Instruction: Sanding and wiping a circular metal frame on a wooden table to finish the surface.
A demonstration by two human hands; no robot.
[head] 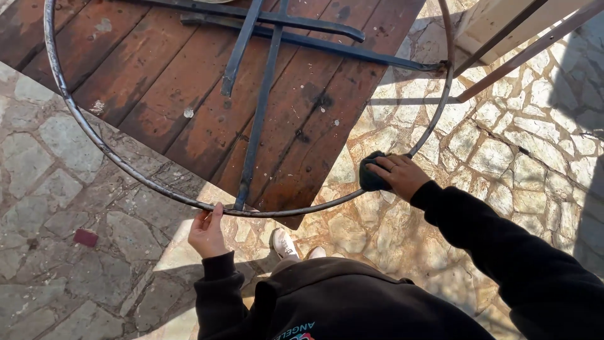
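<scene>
A large round metal ring frame (113, 160) with crossed flat bars (261, 94) lies over a worn reddish wooden board (163, 82). My left hand (206, 232) grips the ring's near edge, close to where one bar meets it. My right hand (400, 175) presses a dark cloth pad (371, 179) against the ring on its right side. Both sleeves are black.
Stone paving (528, 145) surrounds the board. A light wooden piece with thin metal rods (522, 50) leans at the upper right. A small red block (85, 237) lies on the stones at left. My light shoes (286, 242) show below the ring.
</scene>
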